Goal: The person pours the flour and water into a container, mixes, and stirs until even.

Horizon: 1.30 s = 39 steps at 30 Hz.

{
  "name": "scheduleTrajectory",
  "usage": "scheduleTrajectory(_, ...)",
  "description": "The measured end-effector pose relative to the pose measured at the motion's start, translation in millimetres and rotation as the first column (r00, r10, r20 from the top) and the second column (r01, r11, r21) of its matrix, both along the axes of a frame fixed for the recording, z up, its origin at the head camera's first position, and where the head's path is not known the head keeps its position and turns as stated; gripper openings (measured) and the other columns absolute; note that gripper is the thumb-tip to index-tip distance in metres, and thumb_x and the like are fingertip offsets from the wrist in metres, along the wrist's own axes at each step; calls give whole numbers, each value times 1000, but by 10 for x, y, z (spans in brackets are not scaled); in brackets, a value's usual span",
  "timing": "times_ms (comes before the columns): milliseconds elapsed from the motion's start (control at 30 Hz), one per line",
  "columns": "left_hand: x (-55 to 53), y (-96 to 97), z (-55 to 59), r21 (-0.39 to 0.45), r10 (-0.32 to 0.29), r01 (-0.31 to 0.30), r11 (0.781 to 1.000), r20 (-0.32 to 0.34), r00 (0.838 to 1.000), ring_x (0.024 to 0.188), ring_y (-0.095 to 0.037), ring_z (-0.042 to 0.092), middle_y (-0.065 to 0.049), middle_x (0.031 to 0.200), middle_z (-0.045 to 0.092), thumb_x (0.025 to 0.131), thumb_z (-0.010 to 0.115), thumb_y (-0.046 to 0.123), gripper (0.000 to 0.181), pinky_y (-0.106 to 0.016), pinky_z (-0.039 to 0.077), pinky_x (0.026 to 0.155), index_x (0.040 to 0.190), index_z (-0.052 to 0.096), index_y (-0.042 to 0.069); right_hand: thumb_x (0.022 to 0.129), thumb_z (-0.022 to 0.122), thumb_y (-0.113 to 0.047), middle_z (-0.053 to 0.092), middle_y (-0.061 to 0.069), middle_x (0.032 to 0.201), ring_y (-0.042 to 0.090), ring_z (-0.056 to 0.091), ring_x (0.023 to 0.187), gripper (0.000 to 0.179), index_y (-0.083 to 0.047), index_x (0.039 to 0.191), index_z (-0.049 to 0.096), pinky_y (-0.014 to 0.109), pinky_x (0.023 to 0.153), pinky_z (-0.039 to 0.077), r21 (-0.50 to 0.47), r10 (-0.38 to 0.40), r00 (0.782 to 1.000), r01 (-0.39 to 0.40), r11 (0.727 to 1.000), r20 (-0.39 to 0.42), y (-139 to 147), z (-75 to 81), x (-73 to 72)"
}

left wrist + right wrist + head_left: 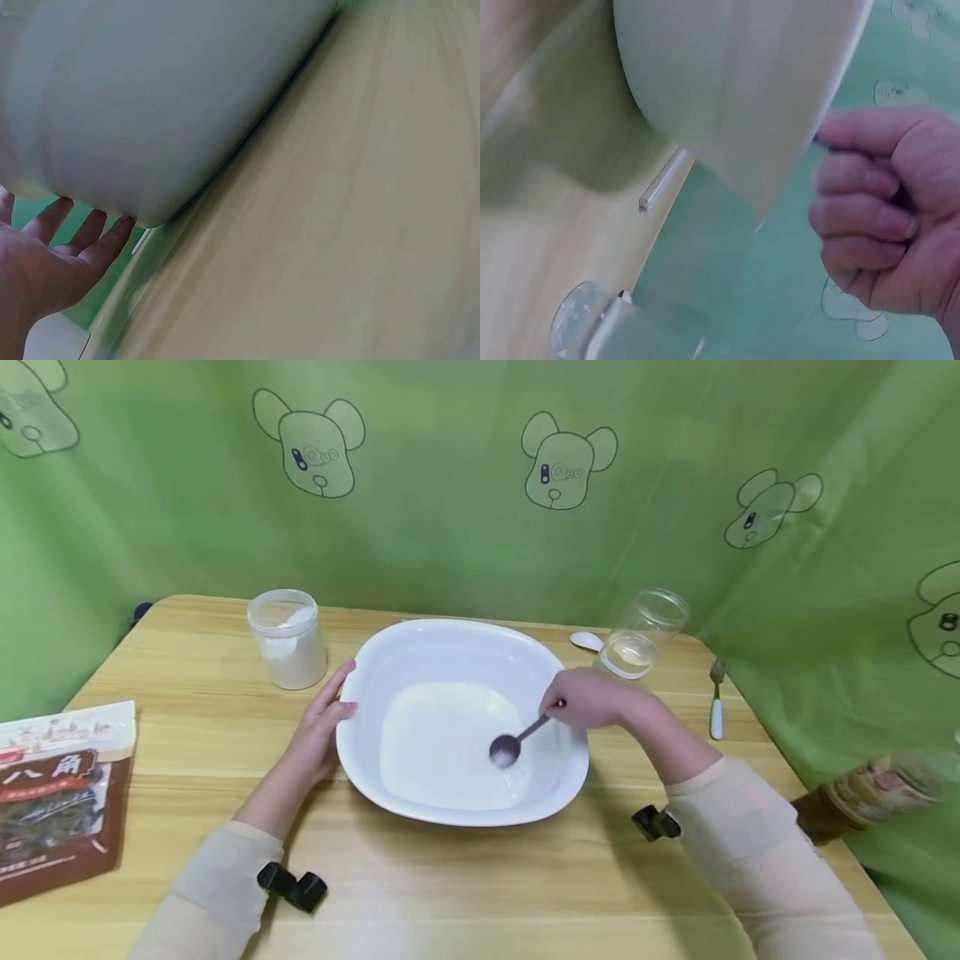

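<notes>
A white plastic basin (457,647) stands at mid-table. At its left side my left hand (315,731) holds the rim, thumb over the edge; in the left wrist view several fingertips of that hand (56,259) touch the outer wall. My right hand (588,697) pinches the handle of a dark, round-bowled measuring spoon (505,750) over the right part of the basin. A little white material shows in the spoon's bowl. In the right wrist view the fingers of this hand (885,210) are curled, and the basin wall (720,82) hides the bowl.
An open jar of white powder (292,652) stands back left. Back right are a clear glass jar (643,635) and a white spoon (587,641). Farther right lie a fork (716,706) and a brown bottle (862,797). A star anise bag (63,802) lies left.
</notes>
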State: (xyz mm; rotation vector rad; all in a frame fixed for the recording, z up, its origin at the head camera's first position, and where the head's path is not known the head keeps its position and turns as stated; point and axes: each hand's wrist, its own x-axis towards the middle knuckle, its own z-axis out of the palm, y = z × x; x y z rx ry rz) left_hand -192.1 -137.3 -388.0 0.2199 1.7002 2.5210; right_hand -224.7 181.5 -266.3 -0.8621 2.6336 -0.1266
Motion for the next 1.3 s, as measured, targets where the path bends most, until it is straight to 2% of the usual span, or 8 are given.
scheduleTrajectory(167, 21, -8, -3, 20, 9, -9, 1000, 3, 1000, 101, -21, 46, -8, 138, 22, 81, 40, 3, 60, -27, 49, 73, 137, 24, 17, 85, 46, -10, 57, 0, 68, 14, 45, 55, 22, -9, 87, 68, 27, 52, 40, -23, -105, 985, 102, 994, -134, -105, -148, -212)
scheduleTrajectory(333, 51, -15, -4, 30, 31, -31, 999, 15, 999, 98, -20, 48, -8, 138, 23, 80, 41, 3, 61, -27, 50, 71, 137, 24, 16, 86, 46, -12, 63, 2, 82, 14, 48, 63, 23, -11, 96, 67, 28, 60, 42, -144, -168, 980, 152, 978, -109, -403, -360, -300)
scheduleTrajectory(467, 65, -5, -5, 34, 49, -49, 998, 16, 999, 100, -21, 46, -9, 137, 24, 79, 41, 2, 62, -28, 49, 74, 137, 25, 15, 86, 47, -9, 63, 7, 88, 11, 44, 57, 24, -7, 103, 64, 24, 57, 41, -272, -53, 998, 63, 960, 45, -646, -494, -197)
scheduleTrajectory(600, 60, 20, -4, 39, 40, -40, 998, 9, 999, 104, -23, 44, -11, 136, 24, 80, 40, 0, 61, -30, 47, 79, 137, 23, 14, 85, 49, -6, 62, 5, 75, 8, 35, 47, 22, -5, 100, 65, 20, 47, 35, -309, 116, 976, -55, 949, 182, -660, -492, -1)
scheduleTrajectory(767, 48, 18, 5, 31, 50, -50, 998, 15, 999, 102, -23, 46, -12, 134, 28, 80, 41, 1, 62, -30, 48, 75, 137, 24, 15, 83, 51, -6, 64, -1, 80, 5, 40, 51, 20, -8, 93, 68, 19, 52, 40, -248, 226, 954, -174, 953, 197, -397, -296, 143)
scheduleTrajectory(967, 52, 6, 26, 34, 59, -60, 998, 24, 998, 100, -23, 47, -12, 134, 28, 80, 42, 2, 62, -29, 49, 73, 137, 24, 16, 80, 51, -3, 63, 2, 74, 10, 46, 55, 19, -5, 89, 69, 24, 52, 42, -139, 28, 997, -18, 990, 74, -63, -103, 38)
scheduleTrajectory(1100, 58, 11, 26, 44, 59, -60, 997, 26, 998, 100, -22, 47, -12, 135, 28, 80, 41, 1, 62, -28, 49, 73, 137, 24, 15, 82, 49, -5, 63, 8, 82, 13, 47, 58, 21, -3, 93, 68, 25, 53, 41, -132, -135, 990, 129, 983, -38, -46, -175, -89)
scheduleTrajectory(1300, 56, 22, 20, 44, 56, -57, 997, 21, 998, 103, -25, 45, -11, 135, 28, 80, 42, 1, 61, -31, 48, 77, 137, 24, 15, 82, 49, -5, 63, 10, 82, 12, 44, 55, 22, -2, 95, 66, 24, 53, 39, -261, -138, 988, 152, 953, 71, -312, -328, -97)
